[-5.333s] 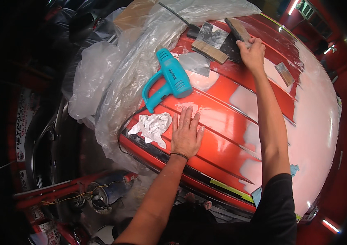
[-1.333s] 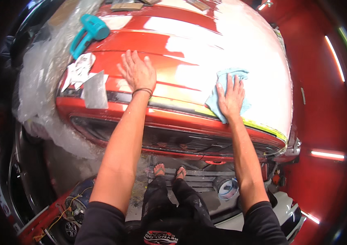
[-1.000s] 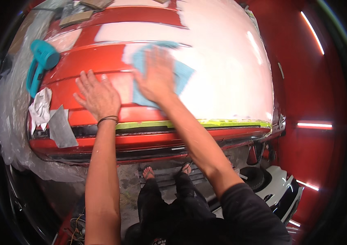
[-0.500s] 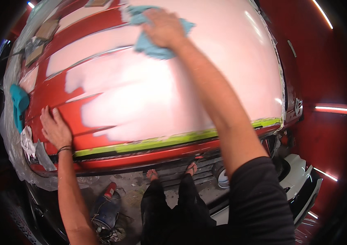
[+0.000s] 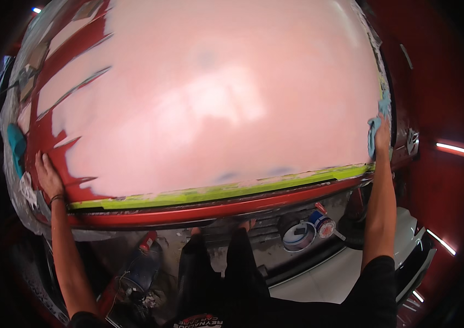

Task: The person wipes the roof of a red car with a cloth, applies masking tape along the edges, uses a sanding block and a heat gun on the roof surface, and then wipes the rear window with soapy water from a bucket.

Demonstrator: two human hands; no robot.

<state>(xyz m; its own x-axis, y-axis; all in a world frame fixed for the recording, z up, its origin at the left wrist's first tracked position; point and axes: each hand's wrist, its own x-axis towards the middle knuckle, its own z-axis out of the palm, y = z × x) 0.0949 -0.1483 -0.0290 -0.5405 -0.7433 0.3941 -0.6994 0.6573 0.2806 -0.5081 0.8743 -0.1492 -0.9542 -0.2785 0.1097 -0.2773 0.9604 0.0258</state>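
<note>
The person's arms reached forward, spread wide apart. The left hand lay palm down, fingers pointing ahead; the right hand was closed in a grip.

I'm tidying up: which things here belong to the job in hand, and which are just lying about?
Part of the job:
Blue cloth, in the right hand
Car roof, with the left hand on it
Yellow-green tape along its near edge

Apparently just lying about:
Teal heat gun
White rag
Bucket
</note>
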